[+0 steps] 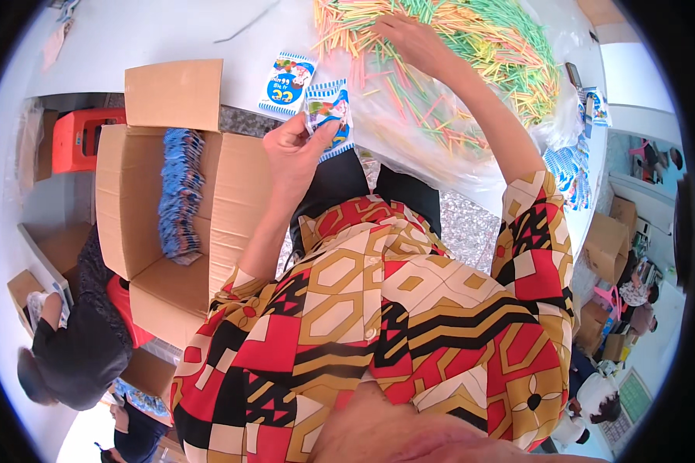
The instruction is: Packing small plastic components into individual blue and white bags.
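My left hand (297, 147) pinches a small blue-and-white printed packet (330, 116) between thumb and fingers, over the near table edge. A similar packet (286, 81) lies flat on the white table just beyond it. At the far side my right hand (411, 42) reaches into a large heap of thin sticks (502, 54) in green, yellow, pink and orange. Its fingers are bent together against the heap's left part, and whatever is between the fingertips is hidden. Clear plastic sheeting (459, 166) lies under the sticks.
An open cardboard box (150, 282) on my left holds a column of blue packets (181, 193). More packets (567, 174) lie at the table's right edge. A red stool (85, 139) stands beyond the box. Another person in dark clothes (81, 339) works at lower left; others sit far right among boxes.
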Tool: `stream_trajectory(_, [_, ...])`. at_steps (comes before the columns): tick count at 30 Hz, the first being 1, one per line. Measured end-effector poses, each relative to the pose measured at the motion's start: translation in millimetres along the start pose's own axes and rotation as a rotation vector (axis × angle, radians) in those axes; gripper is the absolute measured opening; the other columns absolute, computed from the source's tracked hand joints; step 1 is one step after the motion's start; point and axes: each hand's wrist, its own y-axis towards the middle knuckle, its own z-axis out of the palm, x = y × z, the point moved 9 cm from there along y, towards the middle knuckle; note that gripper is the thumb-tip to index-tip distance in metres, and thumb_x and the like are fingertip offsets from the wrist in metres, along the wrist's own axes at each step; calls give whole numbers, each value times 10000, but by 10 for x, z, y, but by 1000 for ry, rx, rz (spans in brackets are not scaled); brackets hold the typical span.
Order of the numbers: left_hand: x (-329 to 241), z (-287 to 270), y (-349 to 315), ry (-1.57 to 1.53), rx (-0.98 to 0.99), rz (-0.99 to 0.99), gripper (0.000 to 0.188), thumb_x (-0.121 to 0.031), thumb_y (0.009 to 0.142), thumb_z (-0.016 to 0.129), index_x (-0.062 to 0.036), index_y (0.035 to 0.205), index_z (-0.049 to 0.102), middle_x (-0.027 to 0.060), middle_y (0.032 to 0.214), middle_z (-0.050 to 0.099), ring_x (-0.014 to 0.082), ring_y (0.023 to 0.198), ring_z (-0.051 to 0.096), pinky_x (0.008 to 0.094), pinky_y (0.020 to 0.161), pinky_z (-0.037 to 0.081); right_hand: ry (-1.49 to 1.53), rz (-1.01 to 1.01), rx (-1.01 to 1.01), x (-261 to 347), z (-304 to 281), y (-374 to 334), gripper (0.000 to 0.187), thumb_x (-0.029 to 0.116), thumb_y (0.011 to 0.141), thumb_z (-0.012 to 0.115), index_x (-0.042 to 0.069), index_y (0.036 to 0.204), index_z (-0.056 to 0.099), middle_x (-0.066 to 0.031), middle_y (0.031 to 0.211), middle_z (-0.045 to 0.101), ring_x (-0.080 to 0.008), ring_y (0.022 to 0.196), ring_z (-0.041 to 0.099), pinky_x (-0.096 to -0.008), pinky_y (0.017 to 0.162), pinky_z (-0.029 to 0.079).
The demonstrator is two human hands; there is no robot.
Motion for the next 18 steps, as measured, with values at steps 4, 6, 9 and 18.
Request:
stream_trajectory(4, [64, -46, 7, 20, 30, -28, 79, -68, 806, 693, 1, 819, 656, -75, 668, 539, -25, 566, 378, 161, 470, 278, -101, -194, -36, 158, -30, 44, 340, -4, 786, 504, 71, 1117, 526, -64, 1186, 535, -244, 1090, 533, -372, 793, 502])
stream_trajectory(6, [114, -66, 10, 35, 50, -39, 81, -71, 808, 691, 1, 822, 656, -75, 670, 535, -24, 568, 372, 161, 471, 276, -113, -236, -24, 231, -62, 82, 347, 0, 786, 505, 78, 1124, 513, -63, 1191, 530, -244, 1087, 535, -372, 786, 503])
stream_trajectory(9, [125, -36, 2, 48, 81, -58, 86, -76, 811, 691, 2, 821, 654, -76, 673, 528, -23, 571, 361, 161, 474, 271, -104, -234, 98, 281, 32, 135, 315, 11, 782, 515, 73, 1090, 487, -53, 1113, 545, -247, 1037, 554, -345, 754, 511])
stream_trajectory(18, [99, 23, -15, 21, 95, -55, 88, -63, 818, 675, 15, 857, 660, -64, 700, 553, -23, 595, 392, 163, 485, 290, -267, -283, 86, 316, 247, 101, 222, 61, 772, 542, 57, 977, 458, -73, 905, 544, -211, 926, 589, -289, 705, 513])
